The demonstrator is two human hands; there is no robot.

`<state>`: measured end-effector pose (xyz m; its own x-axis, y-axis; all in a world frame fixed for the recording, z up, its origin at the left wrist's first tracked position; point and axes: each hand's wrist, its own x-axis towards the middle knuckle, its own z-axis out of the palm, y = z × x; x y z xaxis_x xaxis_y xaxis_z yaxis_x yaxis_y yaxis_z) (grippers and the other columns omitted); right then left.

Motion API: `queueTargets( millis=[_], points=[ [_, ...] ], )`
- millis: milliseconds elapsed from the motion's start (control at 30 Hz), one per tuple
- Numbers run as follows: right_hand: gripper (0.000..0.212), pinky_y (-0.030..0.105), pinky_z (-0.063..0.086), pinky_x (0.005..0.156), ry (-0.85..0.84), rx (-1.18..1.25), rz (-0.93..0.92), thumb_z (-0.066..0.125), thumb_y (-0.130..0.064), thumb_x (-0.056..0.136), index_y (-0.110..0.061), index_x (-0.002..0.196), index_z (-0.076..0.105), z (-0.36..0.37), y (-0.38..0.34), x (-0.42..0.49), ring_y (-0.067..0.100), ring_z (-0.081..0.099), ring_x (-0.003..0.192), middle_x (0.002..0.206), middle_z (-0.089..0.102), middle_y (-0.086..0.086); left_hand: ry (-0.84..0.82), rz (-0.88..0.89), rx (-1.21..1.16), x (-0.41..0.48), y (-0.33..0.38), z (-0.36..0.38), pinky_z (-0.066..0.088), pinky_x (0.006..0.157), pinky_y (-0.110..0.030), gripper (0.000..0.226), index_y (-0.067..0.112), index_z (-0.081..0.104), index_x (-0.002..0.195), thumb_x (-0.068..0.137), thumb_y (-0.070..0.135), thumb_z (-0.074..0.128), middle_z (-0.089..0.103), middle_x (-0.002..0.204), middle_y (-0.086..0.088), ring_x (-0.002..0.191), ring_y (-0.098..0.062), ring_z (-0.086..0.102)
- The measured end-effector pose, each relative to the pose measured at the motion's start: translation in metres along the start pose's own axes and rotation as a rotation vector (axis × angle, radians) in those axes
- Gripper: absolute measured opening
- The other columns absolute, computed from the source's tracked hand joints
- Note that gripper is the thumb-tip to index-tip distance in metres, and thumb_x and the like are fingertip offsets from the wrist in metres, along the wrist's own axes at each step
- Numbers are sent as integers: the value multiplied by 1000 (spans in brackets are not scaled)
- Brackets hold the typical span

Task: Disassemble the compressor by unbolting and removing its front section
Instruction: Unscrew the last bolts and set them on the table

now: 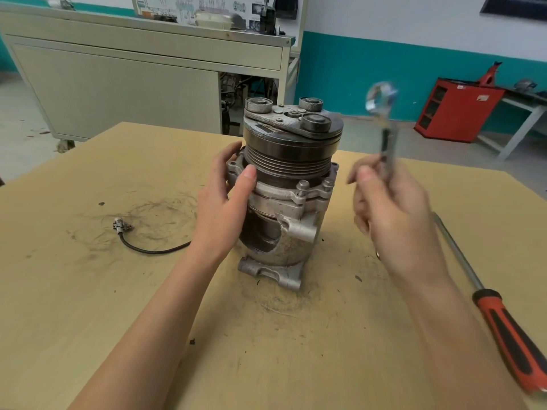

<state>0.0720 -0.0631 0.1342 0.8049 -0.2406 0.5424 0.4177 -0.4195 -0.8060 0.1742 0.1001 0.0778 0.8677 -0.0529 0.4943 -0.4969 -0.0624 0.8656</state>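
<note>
Screwdriver [515,341] lay spare on worktop [88,291]; left hand [225,199] wrapped the upright compressor [290,161] mid-worktop to steady it, right hand [393,214] gripped a raised wrench [384,134], presumably for the bolts [302,186].

Left hand [228,199] cupped, right hand [393,208] clenched

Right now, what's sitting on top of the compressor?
A worn clutch plate with three round bumpers and a centre bolt tops the compressor. The plate hides whatever lies beneath it.
</note>
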Motion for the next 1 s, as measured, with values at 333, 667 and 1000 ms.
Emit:
queueTargets(
  millis=[333, 667, 1000],
  points=[
    [8, 17, 34, 48, 50, -318, -189, 66, -24, 86, -17, 84, 63, 27, -4, -1, 5, 38, 44, 46, 43, -15, 10, 9, -3, 1, -1, -1, 42, 89, -10, 55, 40, 43, 132, 81, 61, 42, 56, 122, 23, 112, 10, 53],
    [14, 19, 35, 49, 97, -179, -187, 66, -21, 85, -27, 74, 61, 18, -15, 13, 4, 32, 42, 42, 36, -13, 8, 5, -8, 1, 0, -1, 41, 87, -4, 52, 43, 42, 130, 81, 61, 42, 55, 118, 29, 110, 13, 52],
    [11, 25, 33, 58, 152, -327, 103, 68, -27, 83, -27, 73, 63, -46, 30, 11, 5, 27, 40, 37, 30, -12, 6, 1, -8, 1, -2, 0, 42, 87, -6, 57, 39, 44, 132, 80, 62, 42, 58, 120, 19, 110, 9, 53]
  ],
)
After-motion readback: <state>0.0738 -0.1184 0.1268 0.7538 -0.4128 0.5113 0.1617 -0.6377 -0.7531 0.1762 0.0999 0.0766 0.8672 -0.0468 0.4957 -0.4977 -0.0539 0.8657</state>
